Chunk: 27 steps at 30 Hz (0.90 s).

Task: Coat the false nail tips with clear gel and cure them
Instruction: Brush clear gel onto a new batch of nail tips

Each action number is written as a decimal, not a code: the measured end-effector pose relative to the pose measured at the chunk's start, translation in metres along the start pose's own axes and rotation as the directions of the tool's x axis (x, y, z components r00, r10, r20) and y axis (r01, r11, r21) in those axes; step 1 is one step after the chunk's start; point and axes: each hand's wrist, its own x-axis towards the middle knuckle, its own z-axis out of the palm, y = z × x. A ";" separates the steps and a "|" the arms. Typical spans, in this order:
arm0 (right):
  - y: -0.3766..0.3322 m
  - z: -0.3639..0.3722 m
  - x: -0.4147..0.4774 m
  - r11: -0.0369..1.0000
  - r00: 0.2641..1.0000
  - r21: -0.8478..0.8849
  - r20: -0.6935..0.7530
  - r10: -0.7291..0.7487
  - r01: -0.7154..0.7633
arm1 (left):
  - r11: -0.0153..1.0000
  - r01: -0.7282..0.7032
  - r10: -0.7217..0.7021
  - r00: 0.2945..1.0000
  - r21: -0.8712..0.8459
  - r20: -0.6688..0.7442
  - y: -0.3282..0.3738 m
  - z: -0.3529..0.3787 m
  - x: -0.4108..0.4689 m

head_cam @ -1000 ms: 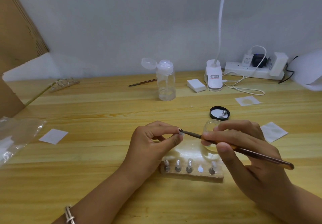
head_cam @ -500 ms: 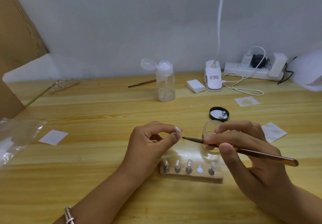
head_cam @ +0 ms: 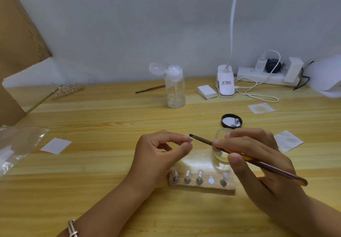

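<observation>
Fingers and thumb of the left hand [head_cam: 160, 152] pinch one small false nail tip [head_cam: 191, 138] and hold it up above the table [head_cam: 110, 163]. The right hand [head_cam: 258, 164] grips a thin brush [head_cam: 247, 159] like a pencil, with its fingers curled round it. The dark end of the brush touches the false nail tip.

Just behind the right hand's fingers sits a little clear gel jar [head_cam: 220, 135]. Its black lid [head_cam: 231, 121] lies near it, a bit farther back. In front of the hands is a pale block [head_cam: 203, 186]. Four other nail tips [head_cam: 200, 174] stand on it in a row on small pegs. One spot in the row shows only a round silver dot.

Far back stand a clear pump bottle [head_cam: 174, 89] with its cap flipped open, a white clip lamp [head_cam: 225, 85] and a white power strip [head_cam: 265, 77]. A few white paper squares [head_cam: 55, 145] lie on the table.
</observation>
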 end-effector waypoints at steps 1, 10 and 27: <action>0.000 0.000 0.000 1.000 1.000 -0.003 0.004 -0.003 0.003 | 1.000 0.001 -0.001 1.000 -0.001 0.000 0.000 0.000 0.000; 0.000 0.000 0.001 1.000 1.000 -0.020 0.024 0.001 -0.001 | 1.000 0.009 -0.009 1.000 0.000 -0.003 0.001 0.000 0.000; -0.002 -0.002 0.001 0.999 0.999 -0.017 -0.013 0.036 -0.036 | 0.999 0.021 -0.021 1.000 -0.030 -0.006 0.000 0.000 0.000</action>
